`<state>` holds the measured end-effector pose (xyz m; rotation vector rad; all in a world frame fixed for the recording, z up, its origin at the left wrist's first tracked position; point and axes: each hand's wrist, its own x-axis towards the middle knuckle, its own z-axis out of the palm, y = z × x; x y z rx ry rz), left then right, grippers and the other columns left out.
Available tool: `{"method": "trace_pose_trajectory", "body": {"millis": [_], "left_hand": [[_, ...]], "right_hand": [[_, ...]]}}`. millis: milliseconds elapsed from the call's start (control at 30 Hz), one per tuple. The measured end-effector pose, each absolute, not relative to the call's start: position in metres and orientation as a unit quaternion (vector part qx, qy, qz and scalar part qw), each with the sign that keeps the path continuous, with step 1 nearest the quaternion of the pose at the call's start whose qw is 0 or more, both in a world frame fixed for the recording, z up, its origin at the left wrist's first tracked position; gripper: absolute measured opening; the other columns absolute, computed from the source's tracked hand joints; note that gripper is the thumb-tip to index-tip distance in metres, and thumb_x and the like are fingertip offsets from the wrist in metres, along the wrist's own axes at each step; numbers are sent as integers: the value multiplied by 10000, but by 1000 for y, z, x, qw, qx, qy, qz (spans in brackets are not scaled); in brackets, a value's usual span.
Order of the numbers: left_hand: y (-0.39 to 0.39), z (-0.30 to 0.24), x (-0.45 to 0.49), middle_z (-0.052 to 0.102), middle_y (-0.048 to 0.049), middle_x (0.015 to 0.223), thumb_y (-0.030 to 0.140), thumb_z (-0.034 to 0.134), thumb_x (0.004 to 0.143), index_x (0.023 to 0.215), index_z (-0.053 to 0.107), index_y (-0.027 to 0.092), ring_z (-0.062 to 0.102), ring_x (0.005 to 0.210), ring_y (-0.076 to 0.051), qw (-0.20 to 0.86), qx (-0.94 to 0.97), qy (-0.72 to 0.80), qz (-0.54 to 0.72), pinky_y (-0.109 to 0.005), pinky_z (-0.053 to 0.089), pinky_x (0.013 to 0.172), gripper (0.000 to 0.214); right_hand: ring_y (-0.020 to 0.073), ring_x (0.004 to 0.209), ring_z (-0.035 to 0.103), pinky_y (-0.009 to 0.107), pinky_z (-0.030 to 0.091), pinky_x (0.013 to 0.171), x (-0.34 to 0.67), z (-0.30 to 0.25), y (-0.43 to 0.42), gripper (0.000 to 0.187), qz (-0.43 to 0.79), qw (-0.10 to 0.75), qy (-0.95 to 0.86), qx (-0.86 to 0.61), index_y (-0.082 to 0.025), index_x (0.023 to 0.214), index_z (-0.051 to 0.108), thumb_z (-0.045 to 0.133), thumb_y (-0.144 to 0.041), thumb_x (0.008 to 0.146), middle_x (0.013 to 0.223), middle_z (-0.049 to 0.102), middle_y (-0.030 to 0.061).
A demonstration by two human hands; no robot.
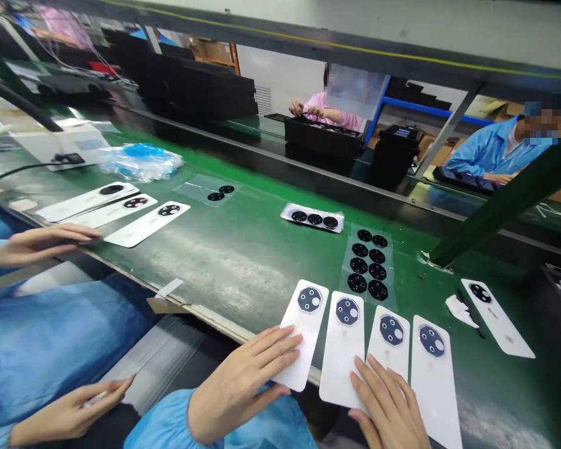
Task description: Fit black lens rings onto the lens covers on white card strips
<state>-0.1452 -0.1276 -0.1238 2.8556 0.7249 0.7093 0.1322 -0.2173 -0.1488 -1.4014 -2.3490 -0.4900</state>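
Several white phone back panels, each with a dark blue camera disc, lie in a row at the bench's front edge. My left hand rests with outstretched fingers on the lower part of the leftmost panel, its thumb by the lower edge. Fingers spread, my right hand lies over the third panel and touches the right edge of the second panel. A fourth panel is to its right. Behind the row, a clear sheet carries several black camera discs.
A panel with a black disc lies right, beside a torn white scrap. A white strip bears three black discs. At left, a co-worker's hand is near three panels. A green post slants up at right.
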Motion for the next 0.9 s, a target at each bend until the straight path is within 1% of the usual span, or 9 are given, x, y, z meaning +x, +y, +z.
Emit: {"method": "trace_pose_trajectory", "body": {"millis": [300,467,533,600,667,700,733,800,900], "left_hand": [[-127,-128,-147,589,-79,1257,269,525,884,1260,501,178,525,1191,-247,36,936,252,244,-397,507,948,388],[-119,-119,-148,613,-84,1224,395,559,859,1261,496,180,547,1158,-251,49,938,241,242,-392,489,959,460],[-106,-114,-146,629,-79,1193,370,532,881,1229,515,189,564,1125,-239,62,932,256,248,-379,485,951,393],[-86,-110,-140,650,-69,1128,281,480,912,1148,556,196,582,1067,-221,75,919,291,256,-362,489,922,262],[-63,-107,-131,657,-71,1017,214,443,920,1039,581,174,595,966,-200,96,906,324,255,-339,505,856,187],[-52,-105,-125,647,-67,971,200,441,918,996,583,169,591,918,-191,103,903,334,251,-327,511,813,165],[-44,-104,-120,638,-64,942,201,456,911,962,581,166,584,893,-190,105,902,336,250,-324,513,786,140],[-35,-102,-111,625,-54,894,207,493,895,910,571,162,574,853,-187,107,904,330,250,-317,511,751,92],[-47,-100,-103,624,-33,835,192,494,894,853,561,168,573,796,-172,105,914,303,250,-304,508,727,83]], "right_hand": [[224,1008,647,358,467,824,118,-154,-212,296,-137,225,-811,-523,-236,1037,654,404,-356,934,1108,689,14],[246,994,654,366,513,798,120,-156,-213,331,-128,210,-817,-522,-244,1047,668,417,-418,918,1099,692,25],[248,984,658,345,543,769,128,-146,-211,398,-111,192,-825,-520,-253,1080,661,396,-493,904,1116,683,35],[223,925,681,282,568,699,139,-125,-206,425,-83,165,-840,-511,-259,1113,645,398,-525,891,1123,680,40],[174,803,704,200,563,582,150,-96,-194,374,-41,138,-863,-485,-262,1113,632,490,-497,860,1084,698,28],[170,835,698,194,565,607,153,-82,-186,331,-14,125,-856,-502,-263,1124,614,503,-443,869,1078,697,17],[172,862,690,205,567,639,155,-69,-176,295,16,123,-849,-513,-263,1121,601,491,-400,883,1054,700,12],[164,808,683,224,559,600,151,-52,-151,213,81,115,-822,-552,-282,1070,591,481,-330,894,963,697,-4],[155,706,652,248,543,597,131,-51,-109,111,167,101,-796,-572,-265,930,588,516,-226,855,843,651,-14]]}}
